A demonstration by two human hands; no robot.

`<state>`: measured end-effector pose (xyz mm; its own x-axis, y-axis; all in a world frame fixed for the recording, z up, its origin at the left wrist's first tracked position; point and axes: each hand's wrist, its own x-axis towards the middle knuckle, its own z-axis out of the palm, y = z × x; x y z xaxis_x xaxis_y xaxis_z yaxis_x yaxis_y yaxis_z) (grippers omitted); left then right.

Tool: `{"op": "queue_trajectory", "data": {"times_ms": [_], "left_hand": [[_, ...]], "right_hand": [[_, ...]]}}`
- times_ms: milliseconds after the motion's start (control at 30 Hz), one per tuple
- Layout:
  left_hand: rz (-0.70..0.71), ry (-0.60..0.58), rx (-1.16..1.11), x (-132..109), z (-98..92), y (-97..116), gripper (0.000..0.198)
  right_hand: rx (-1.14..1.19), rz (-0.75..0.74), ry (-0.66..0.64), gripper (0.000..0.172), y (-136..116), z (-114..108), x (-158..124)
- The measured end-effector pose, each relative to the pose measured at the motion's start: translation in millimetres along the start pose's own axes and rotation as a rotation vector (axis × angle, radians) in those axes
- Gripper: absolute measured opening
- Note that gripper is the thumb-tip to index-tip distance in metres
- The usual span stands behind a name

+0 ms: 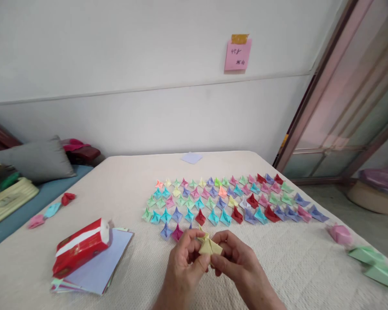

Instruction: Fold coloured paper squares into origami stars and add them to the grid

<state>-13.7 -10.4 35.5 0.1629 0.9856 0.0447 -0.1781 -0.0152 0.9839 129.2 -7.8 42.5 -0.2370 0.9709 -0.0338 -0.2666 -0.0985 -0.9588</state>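
Note:
A pale yellow folded paper origami piece (pixel 209 246) is held up between both hands at the front middle of the table. My left hand (pixel 186 262) pinches its left side, thumb at the lower edge and fingers behind. My right hand (pixel 237 262) grips the right side the same way. The fingertips behind the paper are partly hidden. Just beyond the hands, rows of small folded paper pieces in many colours stand on the cloth, among them a magenta one (pixel 177 232) and a dark red one (pixel 200 217).
On the left, a red tissue pack (pixel 80 247) lies on stacked coloured paper (pixel 106 262). Three folded pieces, one of them red (pixel 67 198), lie near the left edge. A pink piece (pixel 340 234) and green ones (pixel 367 254) sit at the right edge. A lilac sheet (pixel 192 158) lies at the back.

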Motion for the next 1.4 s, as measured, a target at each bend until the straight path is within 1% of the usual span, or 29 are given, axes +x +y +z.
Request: {"op": "queue_trajectory", "data": {"times_ms": [167,333,433,567,633,800,933,1033,1233,1300,1400], "left_hand": [[0.005,0.03,-0.046,-1.8,4.2,2.6,0.019],[-0.027,0.017,-0.095,0.3,1.5,0.7,0.016],[-0.049,0.035,-0.137,3.0,-1.2,-1.2,0.019],[-0.043,0.059,-0.142,3.6,-2.3,-3.0,0.021],[-0.043,0.059,-0.134,2.8,-1.4,-2.7,0.02],[-0.101,0.017,-0.108,2.4,0.1,-0.6,0.014],[-0.079,0.068,-0.065,4.3,-2.7,-2.6,0.012],[-0.069,0.093,-0.057,4.8,-3.8,-4.6,0.012],[-0.06,0.053,-0.075,2.4,-0.9,-5.6,0.008],[-0.054,0.071,-0.081,2.2,0.3,-8.9,0.008],[-0.044,0.136,-0.084,3.0,2.0,-16.4,0.007]], "right_hand": [[-0.001,-0.029,0.057,0.022,-1.3,5.4,-2.4],[-0.052,-0.033,0.036,0.019,0.4,3.3,-2.6],[-0.074,-0.035,0.031,0.018,2.3,0.7,-1.8],[-0.029,-0.046,0.004,0.013,5.6,-2.3,0.3],[-0.031,-0.054,0.02,0.012,7.0,-2.9,0.4],[-0.233,-0.086,0.076,0.004,4.2,0.0,-3.4],[-0.268,-0.057,0.05,0.011,0.0,0.9,-3.7],[-0.235,-0.064,0.034,0.013,-0.1,-0.5,-1.4],[0.005,-0.03,0.071,0.013,3.6,3.4,0.8],[0.053,-0.023,0.085,0.013,5.5,5.5,0.4],[0.077,-0.041,0.126,0.012,8.6,7.6,-0.7]]}}
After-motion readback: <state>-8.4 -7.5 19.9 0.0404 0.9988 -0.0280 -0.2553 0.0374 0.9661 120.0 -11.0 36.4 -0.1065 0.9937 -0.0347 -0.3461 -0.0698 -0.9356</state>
